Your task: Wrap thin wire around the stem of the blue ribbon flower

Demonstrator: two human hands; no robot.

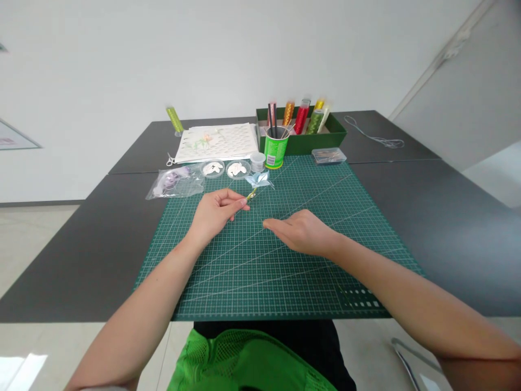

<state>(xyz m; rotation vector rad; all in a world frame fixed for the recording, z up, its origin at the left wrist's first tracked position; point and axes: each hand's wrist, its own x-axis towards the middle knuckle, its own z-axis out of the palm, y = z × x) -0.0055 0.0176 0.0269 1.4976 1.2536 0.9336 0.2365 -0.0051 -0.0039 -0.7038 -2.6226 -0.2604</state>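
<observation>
My left hand (223, 210) is closed in a pinch on the yellow-green stem of a pale blue artificial flower (258, 180). The flower points away from me, its petals over the green cutting mat (228, 277). To the right and a little nearer, my right hand (302, 232) is closed, thumb pressed along the curled fingers. Whatever lies in that grip is hidden or too thin to see. The two hands are apart from each other.
Beyond the flower stand round dishes of white pieces (238, 169), a small lidded jar (258, 162) and a green can (275, 147). A dark green box (299, 144) holds thread spools. A plastic bag (176, 182), printed sheets (220, 142) and a clear case (329, 156) lie around.
</observation>
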